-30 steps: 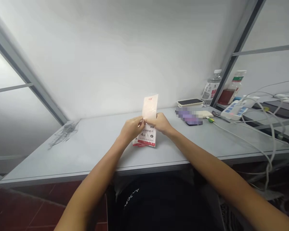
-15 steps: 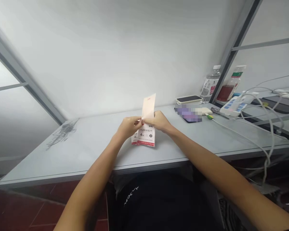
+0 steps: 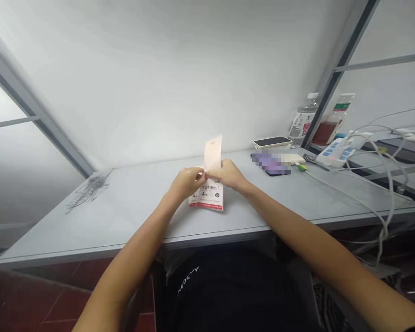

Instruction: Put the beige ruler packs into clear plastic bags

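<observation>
Over the middle of the desk, my two hands meet at the top of a ruler-set packet, white with a red lower band and printed lettering. My left hand is closed in a pinch at its upper left. My right hand grips it from the right, thumb across the front. A second, similar packet shows partly behind the first on the left. Above my fingers a pale pink flap or card stands up, its lower end hidden by the hands. What lies inside the packets cannot be made out.
At the back right lie a phone, a blurred purple item and a white charger. Two bottles stand by the frame post. A power strip and loose white cables spread rightward. Dark scribbles mark the left side.
Almost nothing differs. The pink flap has turned slightly, and the two packets sit a little closer together under my hands, which keep their hold.
</observation>
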A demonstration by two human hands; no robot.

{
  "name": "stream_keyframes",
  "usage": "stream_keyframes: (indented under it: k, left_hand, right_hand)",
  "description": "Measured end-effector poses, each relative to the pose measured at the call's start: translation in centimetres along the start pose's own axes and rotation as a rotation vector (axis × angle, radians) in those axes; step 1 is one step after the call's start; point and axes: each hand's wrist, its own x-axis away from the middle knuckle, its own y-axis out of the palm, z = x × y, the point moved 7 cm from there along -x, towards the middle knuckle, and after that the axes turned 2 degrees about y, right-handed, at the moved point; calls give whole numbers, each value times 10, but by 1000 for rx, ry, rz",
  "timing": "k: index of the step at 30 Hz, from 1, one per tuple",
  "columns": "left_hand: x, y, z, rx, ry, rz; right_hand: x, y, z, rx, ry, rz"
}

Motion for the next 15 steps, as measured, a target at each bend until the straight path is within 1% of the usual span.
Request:
stream_keyframes:
  k: [5, 8, 11, 15]
  left_hand:
    - [0, 4, 1, -148, 12, 82]
    - [1, 4, 1, -190, -8, 102]
    - [0, -2, -3, -104, -72, 153]
    - [-1, -15, -12, 146, -143, 281]
  right_hand:
    - [0, 3, 3, -82, 24, -3]
    - [0, 5, 3, -127, 44, -16]
    - [0, 6, 0, -204, 34, -27]
    - [-1, 1, -7, -318, 12, -13]
